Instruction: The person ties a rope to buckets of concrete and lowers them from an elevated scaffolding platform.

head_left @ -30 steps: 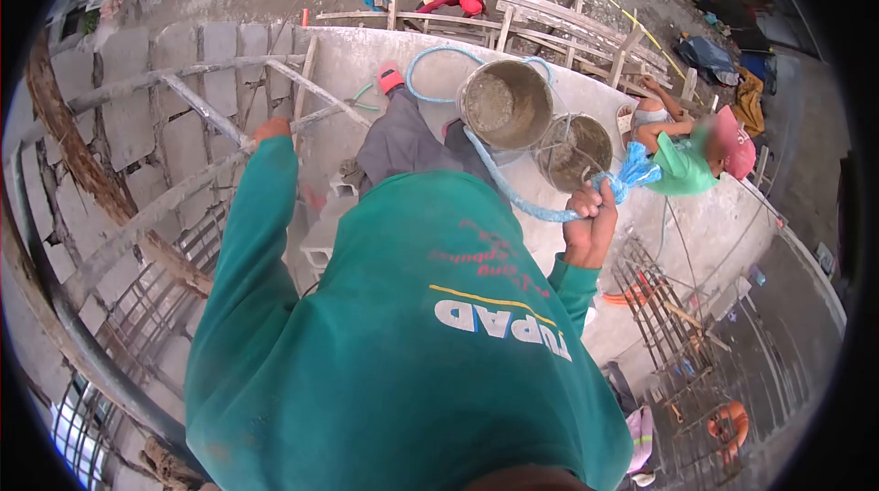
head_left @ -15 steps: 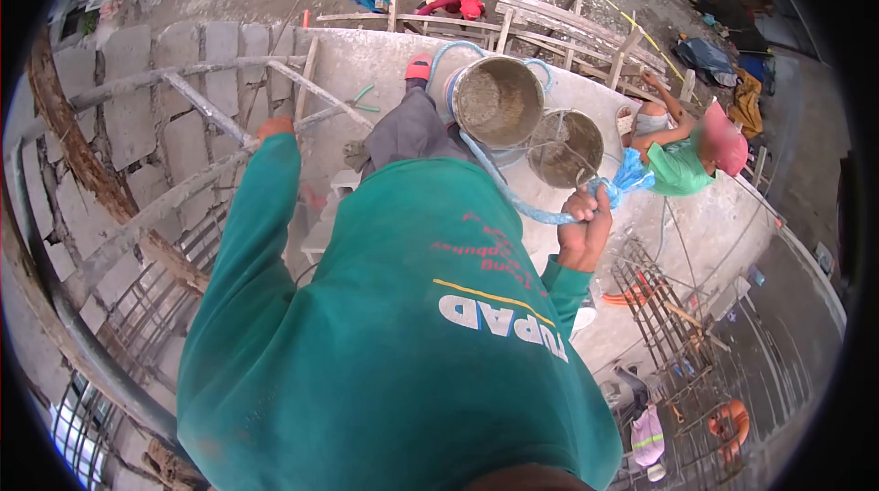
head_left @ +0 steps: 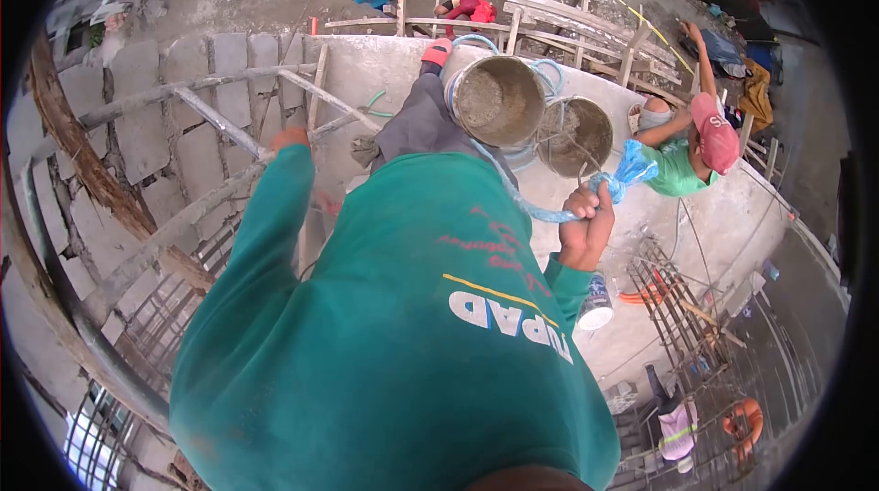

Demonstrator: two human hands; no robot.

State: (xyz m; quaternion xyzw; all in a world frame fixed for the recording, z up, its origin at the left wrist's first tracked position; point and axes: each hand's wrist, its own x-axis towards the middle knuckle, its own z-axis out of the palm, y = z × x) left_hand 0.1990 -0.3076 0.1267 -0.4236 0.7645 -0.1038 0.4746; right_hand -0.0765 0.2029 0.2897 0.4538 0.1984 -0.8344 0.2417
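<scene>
My right hand [head_left: 587, 227] is closed around a light blue rope [head_left: 547, 215], near its knotted, frayed end [head_left: 632, 169]. A thin metal hook or handle end shows just above my fingers, by the rim of a mortar-smeared bucket [head_left: 575, 137]. A second bucket [head_left: 497, 101], with grey mortar coating its inside, stands beside it, close to my feet. The rope runs behind and around the buckets. On the other side, my left hand [head_left: 290, 137] is closed on a metal pipe [head_left: 220, 122] of the scaffold; its fingers are partly hidden.
A co-worker [head_left: 682, 148] in a green shirt and red cap sits at the slab's edge, one arm raised. Wooden planks [head_left: 586, 24] line the far edge, with people on the ground below. Rebar [head_left: 673, 308] and a white-ended can [head_left: 596, 305] lie at the right. A wooden pole [head_left: 87, 143] stands left.
The co-worker's arm has risen and reaches farther out. The view has shifted slightly, and the can by my right elbow shows more. Both my hands keep their holds.
</scene>
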